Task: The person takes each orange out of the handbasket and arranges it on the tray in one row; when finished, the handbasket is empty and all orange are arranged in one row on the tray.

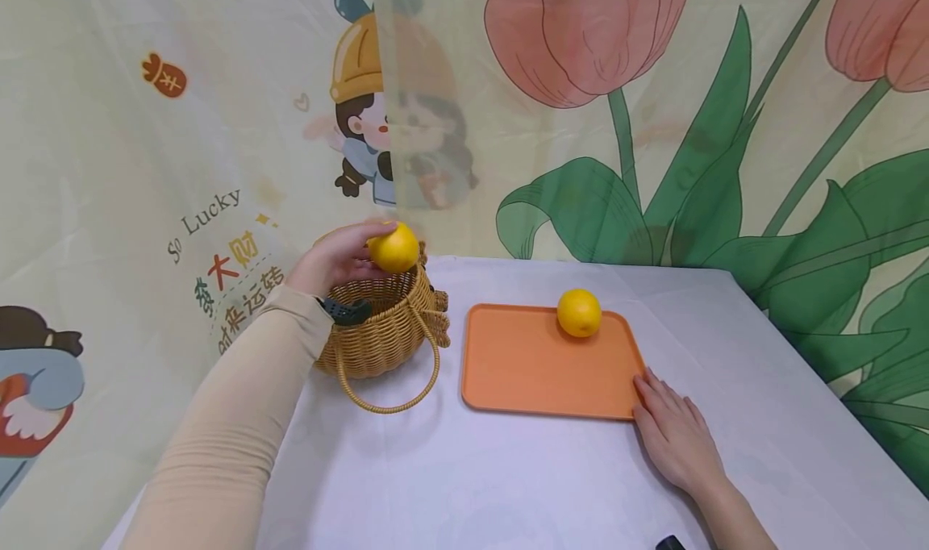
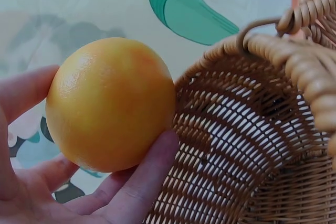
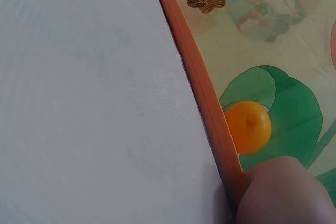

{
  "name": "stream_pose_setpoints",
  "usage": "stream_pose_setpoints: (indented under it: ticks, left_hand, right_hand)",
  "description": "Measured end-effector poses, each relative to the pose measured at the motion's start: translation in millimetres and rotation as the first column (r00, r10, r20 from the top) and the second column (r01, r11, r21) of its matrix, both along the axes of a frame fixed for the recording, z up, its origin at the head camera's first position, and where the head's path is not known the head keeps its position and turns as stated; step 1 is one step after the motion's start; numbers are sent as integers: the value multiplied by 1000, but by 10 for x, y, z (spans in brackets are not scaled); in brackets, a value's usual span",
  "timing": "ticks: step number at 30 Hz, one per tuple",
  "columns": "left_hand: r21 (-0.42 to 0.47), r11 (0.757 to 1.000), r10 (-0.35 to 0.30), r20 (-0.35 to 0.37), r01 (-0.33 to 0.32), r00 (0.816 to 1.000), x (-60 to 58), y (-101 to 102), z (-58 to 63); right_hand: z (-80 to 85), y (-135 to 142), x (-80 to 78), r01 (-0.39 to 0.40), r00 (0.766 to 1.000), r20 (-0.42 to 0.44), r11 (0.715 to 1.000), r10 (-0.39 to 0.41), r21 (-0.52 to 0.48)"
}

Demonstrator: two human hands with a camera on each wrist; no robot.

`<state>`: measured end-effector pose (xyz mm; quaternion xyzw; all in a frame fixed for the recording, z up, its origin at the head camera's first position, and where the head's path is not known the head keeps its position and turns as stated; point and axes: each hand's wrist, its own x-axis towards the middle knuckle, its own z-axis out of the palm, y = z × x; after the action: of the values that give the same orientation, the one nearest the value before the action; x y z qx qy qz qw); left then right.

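My left hand (image 1: 353,252) grips a yellow-orange orange (image 2: 113,106) between thumb and fingers, holding it over the wicker basket (image 1: 373,344). In the left wrist view the basket's woven inside (image 2: 236,129) shows beside the fruit. A second orange (image 1: 579,313) sits on the orange tray (image 1: 537,364), near its far right edge. At the tray's near right corner, my right hand (image 1: 678,433) rests with fingers extended, fingertips at the rim. The right wrist view shows the tray's edge (image 3: 197,77) running up from a part of that hand (image 3: 286,195).
The basket's looped handle (image 1: 392,409) hangs down on its near side, onto the white tablecloth (image 1: 464,485). Behind the table hangs a printed cloth (image 1: 450,227) with tulips and cartoon figures. A small black object (image 1: 669,543) lies at the near edge.
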<state>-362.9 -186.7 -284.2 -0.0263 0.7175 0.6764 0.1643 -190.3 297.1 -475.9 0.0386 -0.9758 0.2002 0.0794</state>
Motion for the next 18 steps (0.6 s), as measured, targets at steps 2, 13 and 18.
stream_pose_setpoints:
  ticks: [2, 13, 18]
  left_hand:
    - [14, 1000, -5, 4, 5, 1000, -9, 20, 5]
    - [17, 999, -47, 7, 47, 999, -15, 184, 58]
    - [17, 998, -59, -11, 60, 998, 0, 266, 76]
  right_hand:
    - [2, 1, 1, 0, 1000, 2, 1000, 0, -1]
    - [2, -9, 12, 4, 1000, 7, 1000, -4, -4]
    - [2, -14, 10, 10, 1000, 0, 1000, -10, -2]
